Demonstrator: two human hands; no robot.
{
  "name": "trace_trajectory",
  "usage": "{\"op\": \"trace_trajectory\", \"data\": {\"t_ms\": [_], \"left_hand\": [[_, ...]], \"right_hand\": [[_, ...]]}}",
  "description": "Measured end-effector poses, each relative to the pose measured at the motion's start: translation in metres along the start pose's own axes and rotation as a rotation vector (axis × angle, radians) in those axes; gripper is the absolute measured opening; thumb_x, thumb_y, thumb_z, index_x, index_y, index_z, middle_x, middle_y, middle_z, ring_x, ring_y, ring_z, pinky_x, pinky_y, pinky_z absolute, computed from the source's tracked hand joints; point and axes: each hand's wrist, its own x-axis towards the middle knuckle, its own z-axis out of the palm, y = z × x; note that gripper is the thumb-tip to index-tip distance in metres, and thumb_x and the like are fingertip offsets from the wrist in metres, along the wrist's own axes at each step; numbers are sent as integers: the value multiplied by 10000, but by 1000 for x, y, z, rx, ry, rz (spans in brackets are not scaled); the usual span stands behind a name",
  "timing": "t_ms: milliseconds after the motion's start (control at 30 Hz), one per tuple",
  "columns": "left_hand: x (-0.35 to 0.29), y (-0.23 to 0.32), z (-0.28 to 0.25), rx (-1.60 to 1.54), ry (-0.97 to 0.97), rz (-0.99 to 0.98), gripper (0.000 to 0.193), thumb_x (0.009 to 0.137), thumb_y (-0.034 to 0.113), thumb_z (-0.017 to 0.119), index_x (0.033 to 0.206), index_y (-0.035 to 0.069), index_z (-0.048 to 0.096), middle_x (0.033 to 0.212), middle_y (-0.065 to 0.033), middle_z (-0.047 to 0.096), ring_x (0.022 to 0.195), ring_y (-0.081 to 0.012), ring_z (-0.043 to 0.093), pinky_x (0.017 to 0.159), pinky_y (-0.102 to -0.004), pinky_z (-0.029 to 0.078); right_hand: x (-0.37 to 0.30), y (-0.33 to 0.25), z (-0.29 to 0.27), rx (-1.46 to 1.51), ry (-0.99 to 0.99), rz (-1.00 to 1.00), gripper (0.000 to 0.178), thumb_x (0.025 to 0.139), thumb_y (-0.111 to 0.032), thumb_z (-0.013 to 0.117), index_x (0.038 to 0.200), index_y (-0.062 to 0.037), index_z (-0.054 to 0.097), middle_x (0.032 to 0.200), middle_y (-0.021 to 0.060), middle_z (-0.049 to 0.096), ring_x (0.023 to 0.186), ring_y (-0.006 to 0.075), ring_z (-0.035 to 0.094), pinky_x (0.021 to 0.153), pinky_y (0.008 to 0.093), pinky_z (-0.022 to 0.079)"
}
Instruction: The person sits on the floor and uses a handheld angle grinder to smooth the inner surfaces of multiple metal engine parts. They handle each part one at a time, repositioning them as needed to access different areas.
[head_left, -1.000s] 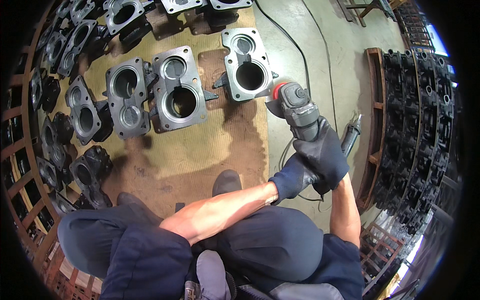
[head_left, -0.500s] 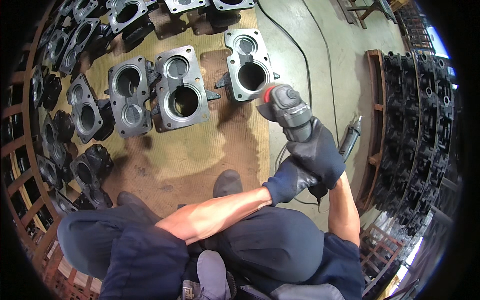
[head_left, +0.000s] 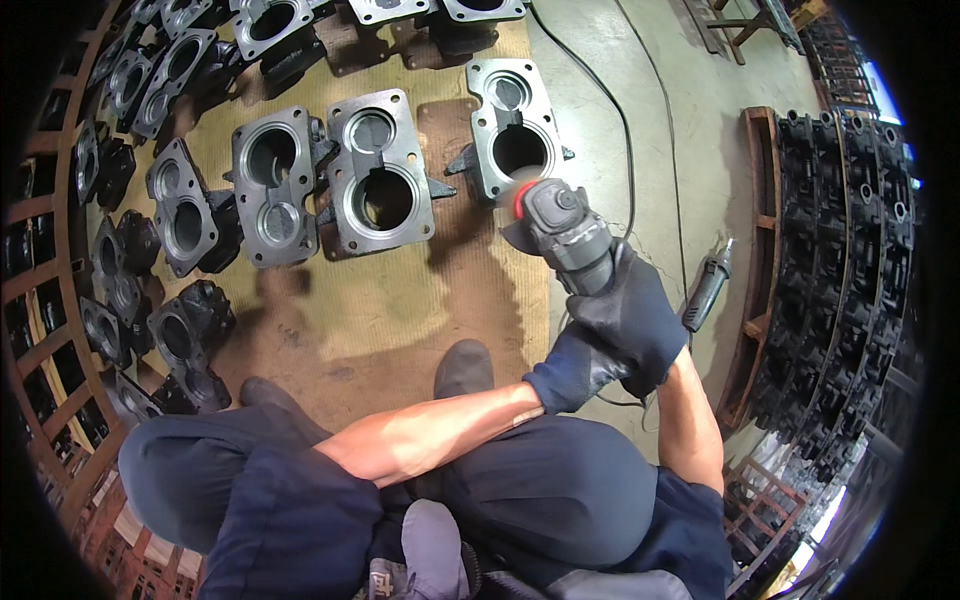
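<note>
Both my gloved hands are closed round a grey angle grinder (head_left: 580,250). My right hand (head_left: 640,315) wraps its body just behind the head. Below it, my left hand (head_left: 597,362) grips the rear part, its fingers partly hidden by the right hand. At the grinder's front, the red-centred disc (head_left: 521,200) is blurred as if spinning. It overlaps the lower edge of a machined metal casting (head_left: 484,135) with two round bores; whether it touches cannot be made out. Left of that lies a similar casting (head_left: 343,185), untouched.
More castings (head_left: 298,190) lie at left and along the far side on a ribbed brown sheet (head_left: 400,310). A second black power tool (head_left: 709,285) rests on the floor at right, near cables (head_left: 630,130). Stacked black castings (head_left: 835,270) stand beyond a wooden pallet (head_left: 762,220).
The grinder has moved left relative to the casting, from its lower right corner along its lower edge. My view has shifted slightly. Both hands keep their hold.
</note>
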Motion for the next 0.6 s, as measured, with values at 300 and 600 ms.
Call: {"op": "trace_trajectory", "data": {"t_ms": [300,600], "left_hand": [[-13,34,22,531,8,-114,364,739,140,872,1048,41,707,977,-78,744,941,-164,688,859,-325,550],[8,13,9,246,-49,31,515,807,55,837,1259,15,593,1232,-84,667,1147,-166,623,976,-333,534]], "right_hand": [[-15,9,-3,77,53,23,582,679,-218,756,1139,93,583,909,210,716,809,252,695,763,368,559],[-6,-12,-13,45,47,-45,510,667,-174,746,1101,55,606,888,140,700,787,210,644,776,353,542]]}}
